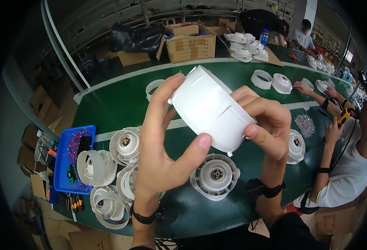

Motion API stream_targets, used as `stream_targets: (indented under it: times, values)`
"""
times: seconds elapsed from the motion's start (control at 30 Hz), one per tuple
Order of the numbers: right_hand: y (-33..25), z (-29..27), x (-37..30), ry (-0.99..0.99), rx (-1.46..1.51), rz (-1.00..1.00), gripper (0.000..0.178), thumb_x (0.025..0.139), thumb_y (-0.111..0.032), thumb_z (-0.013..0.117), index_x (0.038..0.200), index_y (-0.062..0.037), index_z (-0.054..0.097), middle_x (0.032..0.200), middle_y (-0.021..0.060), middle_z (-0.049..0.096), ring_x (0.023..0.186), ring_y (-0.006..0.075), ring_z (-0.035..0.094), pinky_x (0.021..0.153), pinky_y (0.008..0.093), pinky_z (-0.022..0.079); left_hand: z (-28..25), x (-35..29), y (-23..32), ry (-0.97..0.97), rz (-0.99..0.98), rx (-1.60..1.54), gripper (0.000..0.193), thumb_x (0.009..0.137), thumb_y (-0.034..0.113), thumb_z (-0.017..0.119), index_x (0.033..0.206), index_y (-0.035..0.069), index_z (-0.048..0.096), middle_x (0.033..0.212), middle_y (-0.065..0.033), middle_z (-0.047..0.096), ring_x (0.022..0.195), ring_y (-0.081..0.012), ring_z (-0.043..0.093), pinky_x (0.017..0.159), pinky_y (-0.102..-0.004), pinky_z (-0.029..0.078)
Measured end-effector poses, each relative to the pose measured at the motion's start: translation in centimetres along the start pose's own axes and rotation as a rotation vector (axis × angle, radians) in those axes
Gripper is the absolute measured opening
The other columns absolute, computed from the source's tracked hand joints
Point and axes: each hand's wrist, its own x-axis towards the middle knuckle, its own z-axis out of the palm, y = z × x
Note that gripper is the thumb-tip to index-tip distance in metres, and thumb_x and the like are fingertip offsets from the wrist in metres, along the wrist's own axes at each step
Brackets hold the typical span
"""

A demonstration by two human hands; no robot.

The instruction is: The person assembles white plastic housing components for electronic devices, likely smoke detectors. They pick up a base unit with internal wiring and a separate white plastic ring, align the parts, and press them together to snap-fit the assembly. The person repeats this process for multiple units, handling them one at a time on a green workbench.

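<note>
Both my hands hold up a white round plastic housing above the green table. My left hand grips its left side, fingers over the top rim and thumb under the lower edge. My right hand clasps its right side, thumb on the wall. Below the housing, a white fan unit with a metal hub lies on the table. Several more white fan parts sit stacked to the left of my left wrist.
A blue tray with wires and small parts stands at the left table edge. A person in a white shirt works at my right beside a pile of screws. Cardboard boxes and more white housings lie farther back.
</note>
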Motion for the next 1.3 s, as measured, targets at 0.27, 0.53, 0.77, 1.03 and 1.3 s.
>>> stream_targets:
  times: [0.27, 0.53, 0.77, 1.03, 1.3]
  values:
    - [-0.2, 0.5, 0.0, 0.051, 0.015, -0.012, 0.023, 0.084, -0.013, 0.068, 0.093, 0.0082, 0.068, 0.088, 0.0173, 0.068, 0.089, 0.0274, 0.061, 0.08, 0.0369, 0.047, 0.2, 0.1, 0.3, 0.018, 0.079, 0.046, 0.078, 0.079, 0.026, 0.072, 0.143, -0.005, 0.042, 0.143, -0.0232, 0.045, 0.132, -0.0323, 0.048, 0.107, -0.0427, 0.041]
    - [-0.3, 0.2, -0.1, 0.059, -0.035, -0.028, 0.027, 0.085, -0.019, 0.068, 0.092, 0.007, 0.068, 0.088, 0.0159, 0.068, 0.089, 0.027, 0.061, 0.078, 0.036, 0.047, 0.7, 0.0, 0.6, 0.154, -0.078, -0.095, 0.065, 0.083, 0.021, 0.07, 0.139, -0.005, 0.049, 0.141, -0.0222, 0.048, 0.131, -0.0304, 0.049, 0.104, -0.0411, 0.044]
    - [-0.7, -0.2, 0.0, 0.025, -0.098, -0.03, 0.027, 0.084, -0.018, 0.067, 0.093, 0.0076, 0.068, 0.087, 0.017, 0.068, 0.089, 0.0292, 0.062, 0.08, 0.0368, 0.048, 0.0, 0.0, 0.2, 0.014, 0.058, 0.004, 0.069, 0.078, 0.016, 0.071, 0.139, -0.007, 0.047, 0.141, -0.0236, 0.049, 0.134, -0.0312, 0.048, 0.111, -0.0426, 0.038]
    - [-1.4, -1.1, -0.4, -0.047, -0.126, 0.038, 0.027, 0.084, -0.019, 0.065, 0.09, 0.0072, 0.068, 0.086, 0.0173, 0.067, 0.088, 0.0302, 0.062, 0.079, 0.0393, 0.048, -0.9, -0.2, 1.2, -0.107, -0.068, 0.041, 0.073, 0.073, 0.01, 0.076, 0.137, -0.007, 0.045, 0.136, -0.0211, 0.055, 0.13, -0.0288, 0.053, 0.113, -0.0411, 0.037]
    - [-1.7, -1.4, -0.3, -0.139, -0.174, 0.013, 0.025, 0.082, -0.018, 0.066, 0.085, 0.0067, 0.066, 0.082, 0.0162, 0.066, 0.085, 0.031, 0.061, 0.075, 0.0393, 0.048, -0.9, -0.1, 1.2, -0.161, -0.171, -0.011, 0.079, 0.071, 0.01, 0.079, 0.139, -0.008, 0.045, 0.133, -0.0199, 0.057, 0.127, -0.0281, 0.057, 0.111, -0.0401, 0.041]
